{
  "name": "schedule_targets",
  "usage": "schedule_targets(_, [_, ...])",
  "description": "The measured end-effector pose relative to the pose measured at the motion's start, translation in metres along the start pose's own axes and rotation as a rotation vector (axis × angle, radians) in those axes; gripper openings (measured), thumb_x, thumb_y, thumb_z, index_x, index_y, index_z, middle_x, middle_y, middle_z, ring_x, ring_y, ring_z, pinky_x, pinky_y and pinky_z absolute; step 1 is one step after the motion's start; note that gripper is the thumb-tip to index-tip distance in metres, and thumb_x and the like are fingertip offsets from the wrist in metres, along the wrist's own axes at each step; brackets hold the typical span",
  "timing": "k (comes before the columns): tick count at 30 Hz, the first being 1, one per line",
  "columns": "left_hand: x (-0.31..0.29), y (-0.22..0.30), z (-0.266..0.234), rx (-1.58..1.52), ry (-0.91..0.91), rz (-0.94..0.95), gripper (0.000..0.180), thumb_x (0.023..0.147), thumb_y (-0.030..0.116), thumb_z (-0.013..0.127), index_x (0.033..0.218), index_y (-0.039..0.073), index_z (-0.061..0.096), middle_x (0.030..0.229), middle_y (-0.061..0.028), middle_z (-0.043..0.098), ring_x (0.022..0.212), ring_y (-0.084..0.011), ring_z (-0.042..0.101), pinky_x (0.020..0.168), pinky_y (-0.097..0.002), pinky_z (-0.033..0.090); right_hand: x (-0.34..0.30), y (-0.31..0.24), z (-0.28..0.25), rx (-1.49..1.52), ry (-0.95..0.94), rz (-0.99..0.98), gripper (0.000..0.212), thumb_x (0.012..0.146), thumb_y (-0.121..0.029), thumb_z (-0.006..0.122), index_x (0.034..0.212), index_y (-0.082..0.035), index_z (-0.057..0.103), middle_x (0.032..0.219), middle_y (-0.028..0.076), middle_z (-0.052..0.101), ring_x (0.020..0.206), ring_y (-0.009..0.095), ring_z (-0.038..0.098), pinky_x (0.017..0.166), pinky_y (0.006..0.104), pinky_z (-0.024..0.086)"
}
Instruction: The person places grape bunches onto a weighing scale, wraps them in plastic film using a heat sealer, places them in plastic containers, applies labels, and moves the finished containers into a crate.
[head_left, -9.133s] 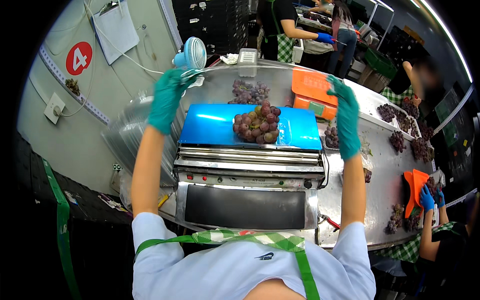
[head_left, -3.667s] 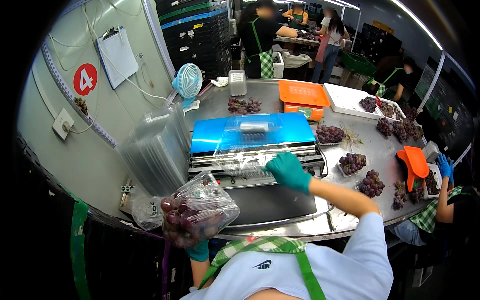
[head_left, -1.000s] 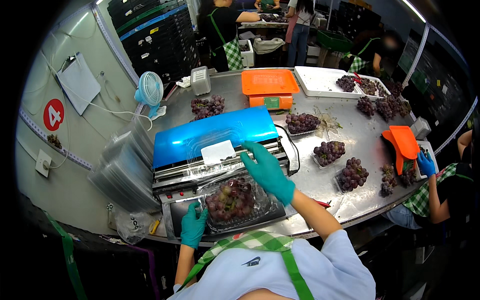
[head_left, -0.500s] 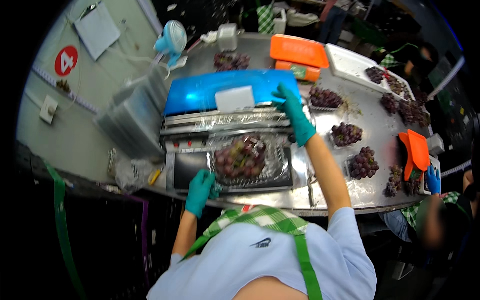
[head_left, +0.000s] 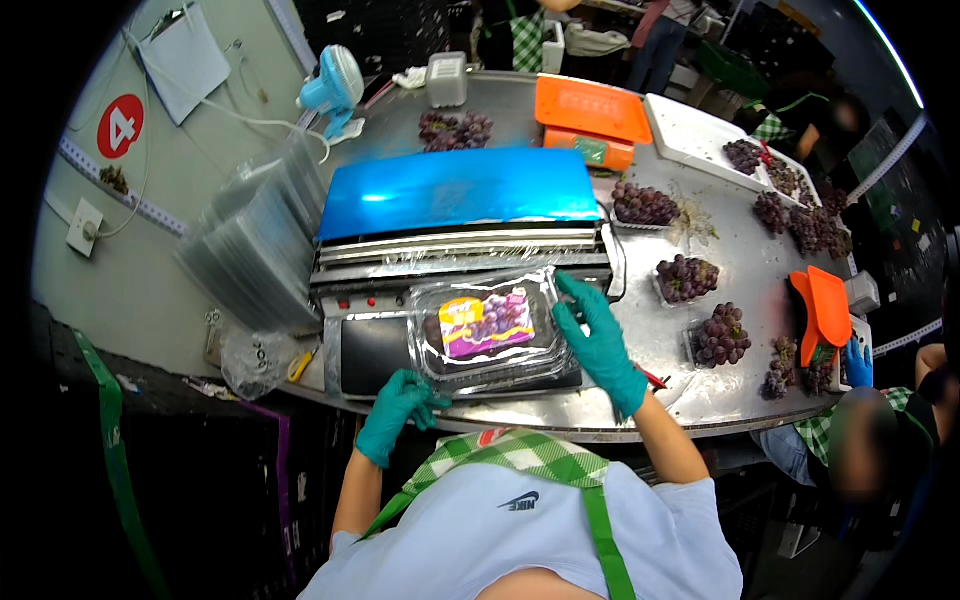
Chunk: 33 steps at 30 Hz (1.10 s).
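Note:
A clear plastic tray [head_left: 425, 340], wrapped in shiny film, lies in front of me on the black plate of a film-wrapping machine [head_left: 345, 355]. Across its top is a colourful label [head_left: 487, 322] with a grape picture; dark contents show around it. My right hand [head_left: 605, 345], in a green glove, grips the tray's right edge, thumb and fingers on the film. At the near left corner, the curled fingers of my gloved left hand [head_left: 397, 412] hold the tray's rim; their tips are partly hidden.
The machine's blue cover [head_left: 460, 195] rises behind the tray. Stacked clear trays [head_left: 250, 245] stand at left, near a yellow cutter [head_left: 301, 364]. Grapes in punnets [head_left: 687, 277], an orange scale [head_left: 592, 110] and a white crate [head_left: 700, 140] occupy the right. A co-worker's blue-gloved hand [head_left: 858, 362] is at far right.
My right hand has come down from the blue cover to the tray's right edge. The white card over the cover is gone, and a grape label now shows on the tray.

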<state>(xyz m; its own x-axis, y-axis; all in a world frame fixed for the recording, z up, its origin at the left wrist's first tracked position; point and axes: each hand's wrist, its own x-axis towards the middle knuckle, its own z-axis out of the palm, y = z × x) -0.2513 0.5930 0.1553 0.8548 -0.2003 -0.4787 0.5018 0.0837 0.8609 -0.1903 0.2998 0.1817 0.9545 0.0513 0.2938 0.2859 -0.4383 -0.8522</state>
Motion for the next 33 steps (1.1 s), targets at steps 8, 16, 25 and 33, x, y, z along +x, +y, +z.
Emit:
schedule_targets(8, [0.008,0.018,0.009,0.054,-0.020,-0.185,0.012,0.079,0.011,0.045,0.079,-0.001,0.049,0.066,-0.0167,0.061,0.040,-0.0140,0.053,0.034,-0.0203,0.039,-0.035,-0.009,-0.020,0.372,-0.337,0.863,0.040,0.085,-0.032,0.045,0.111,-0.001,0.046,0.087,0.007,0.056,0.070,0.018,0.060,0.063,0.0288,0.049])
schedule_targets(16, [0.013,0.013,0.006,0.086,0.016,-0.241,0.018,0.075,0.012,0.045,0.072,-0.004,0.053,0.065,-0.0221,0.060,0.038,-0.0183,0.052,0.033,-0.0240,0.039,-0.032,0.020,-0.012,0.629,-0.356,0.905,0.019,0.077,-0.009,0.049,0.094,-0.002,0.045,0.083,0.012,0.055,0.069,0.022,0.061,0.062,0.0302,0.052])
schedule_targets(25, [0.015,0.014,0.008,0.038,0.015,-0.299,0.010,0.075,0.008,0.043,0.076,-0.001,0.045,0.068,-0.0248,0.059,0.044,-0.0199,0.055,0.040,-0.0262,0.046,-0.027,0.024,-0.008,0.764,-0.340,1.017,0.014,0.075,-0.005,0.049,0.086,-0.003,0.041,0.076,0.007,0.049,0.060,0.018,0.057,0.059,0.0285,0.054])
schedule_targets(33, [0.009,0.030,0.012,0.052,-0.010,-0.394,0.026,0.077,0.016,0.045,0.081,-0.008,0.052,0.076,-0.0246,0.059,0.056,-0.0265,0.060,0.051,-0.0304,0.051,-0.030,0.026,-0.009,0.798,-0.342,1.075,0.017,0.075,-0.007,0.050,0.090,-0.004,0.042,0.077,0.008,0.053,0.065,0.019,0.060,0.059,0.0271,0.052])
